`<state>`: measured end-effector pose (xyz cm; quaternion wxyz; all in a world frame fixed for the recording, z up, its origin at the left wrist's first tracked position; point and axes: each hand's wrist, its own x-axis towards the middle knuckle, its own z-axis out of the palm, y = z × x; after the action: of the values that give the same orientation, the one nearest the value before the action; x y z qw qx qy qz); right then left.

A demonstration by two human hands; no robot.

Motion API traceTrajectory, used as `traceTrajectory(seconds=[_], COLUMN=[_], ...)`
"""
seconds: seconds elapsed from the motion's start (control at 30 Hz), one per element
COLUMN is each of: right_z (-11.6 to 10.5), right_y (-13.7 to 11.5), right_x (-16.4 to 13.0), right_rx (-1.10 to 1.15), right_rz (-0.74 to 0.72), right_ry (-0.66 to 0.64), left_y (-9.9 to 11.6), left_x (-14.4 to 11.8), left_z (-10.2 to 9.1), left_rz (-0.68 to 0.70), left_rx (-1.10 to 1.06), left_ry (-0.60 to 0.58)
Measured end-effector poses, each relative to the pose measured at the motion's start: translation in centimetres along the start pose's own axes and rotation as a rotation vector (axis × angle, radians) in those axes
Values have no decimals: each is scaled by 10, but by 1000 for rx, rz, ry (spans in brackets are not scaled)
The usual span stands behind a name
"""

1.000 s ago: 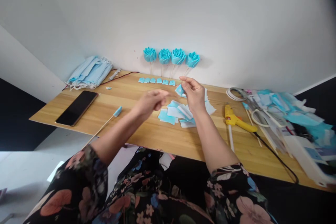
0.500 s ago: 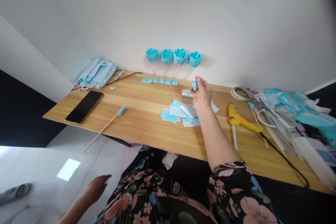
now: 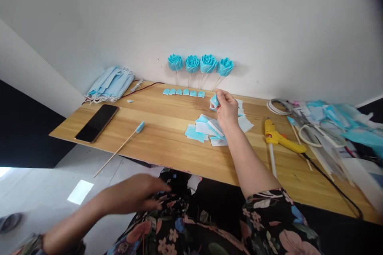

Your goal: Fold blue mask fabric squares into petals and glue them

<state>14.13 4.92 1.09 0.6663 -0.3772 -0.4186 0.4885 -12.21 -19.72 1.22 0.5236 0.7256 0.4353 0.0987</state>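
Observation:
My right hand (image 3: 226,108) is raised over the back of the wooden table, pinching a small folded blue fabric piece (image 3: 214,101) between thumb and fingers. Below it lies a loose pile of cut blue and white fabric pieces (image 3: 206,127). Along the back edge runs a row of small folded blue petals (image 3: 186,92). My left hand (image 3: 134,193), blurred by motion, hovers in front of the table edge above my lap; its thumb and fingers are apart and nothing shows in it. A wooden stick with a blue bud tip (image 3: 139,127) juts over the front edge.
Several blue fabric roses (image 3: 192,64) on sticks lean against the wall. Face masks (image 3: 110,83) and a phone (image 3: 97,122) lie at left. A yellow glue gun (image 3: 278,137), scissors (image 3: 317,135), a tape roll (image 3: 279,106) and fabric scraps (image 3: 332,115) crowd the right.
My left hand has swung up and right, from low at the left toward the table's front edge. My right hand has shifted slightly left with the folded blue piece.

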Motion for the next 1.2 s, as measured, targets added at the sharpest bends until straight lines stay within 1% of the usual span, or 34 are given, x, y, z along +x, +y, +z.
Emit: traceTrajectory(seconds=[0.03,0.07,0.1,0.13,0.17,0.2,0.23,0.27,0.33,0.4,0.5,0.57,0.67,0.73,0.8,0.9,1.0,1.2], right_z=[2,3,4,5,6,7,8,9,10,11,9,7,4,2,1,0,-1,-5], right_y=[0,0,0,0,-1,-1,-2,-3,-5,-6,-4,-2,-2,-2,-3,0,4,14], right_x=[-2,-4,-6,-8,-9,-11,-12,-13,-15,-16,-16,-14,-12,-11,-10,-9,-9,-7], right_rx=[-8,-15,-24,-35,-50,-69,-91,-114,-145,-163,-206,-246,-249,-202,-161,-161,-215,-344], right_rz=[-4,-7,-7,-5,-3,-3,-5,-9,-26,-44,-67,-94,-105,-64,-10,44,32,-26], right_ry=[-11,-21,-29,-35,-40,-41,-41,-42,-42,-46,-53,-51,-33,-29,-46,-92,-137,-234], left_y=[22,40,54,63,67,68,66,63,56,54,57,61,61,57,50,38,31,32], left_x=[11,25,42,62,84,107,129,150,185,206,218,221,226,230,233,234,234,236], left_z=[-17,-31,-43,-51,-57,-61,-65,-68,-74,-81,-90,-94,-96,-95,-92,-88,-86,-81], left_rz=[25,54,87,108,141,175,204,215,183,150,122,122,163,204,241,254,249,234], left_rx=[-14,-57,-112,-154,-177,-206,-246,-295,-385,-478,-519,-509,-524,-559,-610,-669,-689,-711], left_ry=[27,83,176,280,382,453,496,516,492,422,360,348,345,378,440,529,566,610])
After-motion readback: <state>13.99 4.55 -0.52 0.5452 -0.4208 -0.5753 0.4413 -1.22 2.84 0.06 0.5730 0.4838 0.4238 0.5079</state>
